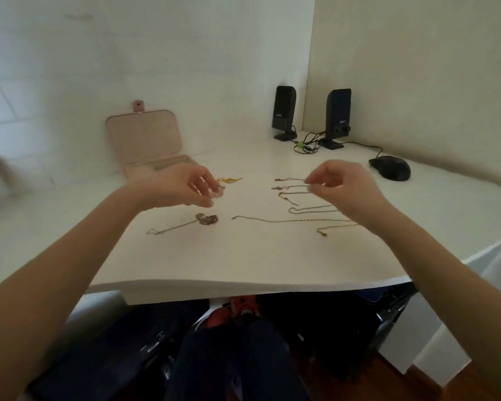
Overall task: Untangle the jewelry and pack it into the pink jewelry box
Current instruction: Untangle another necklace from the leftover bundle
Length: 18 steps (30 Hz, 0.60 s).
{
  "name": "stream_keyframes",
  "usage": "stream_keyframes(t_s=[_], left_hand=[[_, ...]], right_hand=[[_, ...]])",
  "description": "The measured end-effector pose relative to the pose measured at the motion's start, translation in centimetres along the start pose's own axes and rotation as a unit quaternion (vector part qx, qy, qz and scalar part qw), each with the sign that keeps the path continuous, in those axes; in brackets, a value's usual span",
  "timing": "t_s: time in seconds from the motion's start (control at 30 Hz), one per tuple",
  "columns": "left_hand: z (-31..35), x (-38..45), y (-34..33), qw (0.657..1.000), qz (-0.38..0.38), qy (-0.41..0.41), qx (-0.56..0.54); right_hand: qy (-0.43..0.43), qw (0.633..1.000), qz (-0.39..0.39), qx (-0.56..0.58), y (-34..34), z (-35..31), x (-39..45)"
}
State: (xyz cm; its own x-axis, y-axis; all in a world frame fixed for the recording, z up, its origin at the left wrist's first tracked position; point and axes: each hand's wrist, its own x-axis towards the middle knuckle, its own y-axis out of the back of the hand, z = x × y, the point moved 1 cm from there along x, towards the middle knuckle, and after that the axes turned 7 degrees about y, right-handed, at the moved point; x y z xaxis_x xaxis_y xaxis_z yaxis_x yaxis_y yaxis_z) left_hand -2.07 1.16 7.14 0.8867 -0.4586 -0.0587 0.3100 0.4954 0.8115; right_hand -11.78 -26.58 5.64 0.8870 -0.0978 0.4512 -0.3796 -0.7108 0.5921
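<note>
My right hand (340, 188) pinched a chain (289, 180) running toward nine o'clock; my left hand (190, 185), loosely curled over small pieces, sat nearer the open pink jewelry box (145, 140) at eleven o'clock.

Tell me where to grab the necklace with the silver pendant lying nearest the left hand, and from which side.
Pinch the chain just beside the silver pendant, coming straight down from above. The necklace lies flat and stretched out on the white desk, so only a fingertip pinch gets under it; the pendant end carries the bulk.

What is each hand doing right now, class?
Left hand: fingers curled over small pink jewelry; grip cannot be told.
Right hand: pinches thin silver chain.
</note>
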Motion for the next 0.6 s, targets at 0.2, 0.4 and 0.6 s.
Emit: stream_keyframes(t_s=[0.2,0.4,0.6], left_hand=[[-4.4,-1.8,0.3,0.999,0.041,-0.024,0.018],[-2.7,-0.1,-3.2,0.992,0.09,-0.071,-0.059],[5.5,1.7,-9.1,0.978,0.024,-0.199,-0.06]], right_hand=[[0.07,0.986,-0.127,-0.084,-5.3,-3.1,3.0],[0.004,0.993,-0.075,-0.086,-2.5,2.4,0.4],[-0.077,0.989,0.072,-0.106,3.4,6.2,-2.5]])
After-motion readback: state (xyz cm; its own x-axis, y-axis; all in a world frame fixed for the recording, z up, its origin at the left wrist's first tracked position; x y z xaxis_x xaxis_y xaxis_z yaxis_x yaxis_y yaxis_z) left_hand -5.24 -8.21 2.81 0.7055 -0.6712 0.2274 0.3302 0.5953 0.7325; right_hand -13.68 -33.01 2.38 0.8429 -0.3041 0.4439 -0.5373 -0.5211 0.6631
